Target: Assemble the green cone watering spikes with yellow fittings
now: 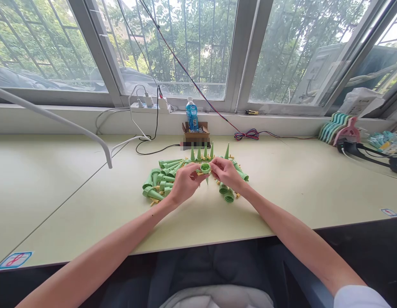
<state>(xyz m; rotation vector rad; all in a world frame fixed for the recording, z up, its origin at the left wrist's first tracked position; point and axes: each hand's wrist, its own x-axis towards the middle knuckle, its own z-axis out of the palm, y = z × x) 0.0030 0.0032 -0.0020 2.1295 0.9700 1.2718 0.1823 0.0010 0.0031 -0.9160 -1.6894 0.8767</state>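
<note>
My left hand (187, 182) is closed on a green plastic watering spike (205, 168), its round threaded mouth tilted up at me and its pointed tip showing below. Against the right side of that mouth, my right hand (226, 173) pinches with thumb and fingers; whatever sits between them is hidden. Left of my hands lies a pile of green spikes (150, 192) with small yellow side valves. Several more spikes (198, 154) stand point-up in a row behind my hands. Below my right hand, other spikes (229, 196) lie with their open ends toward me.
Behind the spikes, a small cardboard box (196, 136) and a blue-labelled bottle (192, 114) are by the wall. A power strip (150, 107) and cables run along the sill. At far right are pastel hangers (347, 130) and a black headset (368, 156). A white bar (73, 119) crosses the left.
</note>
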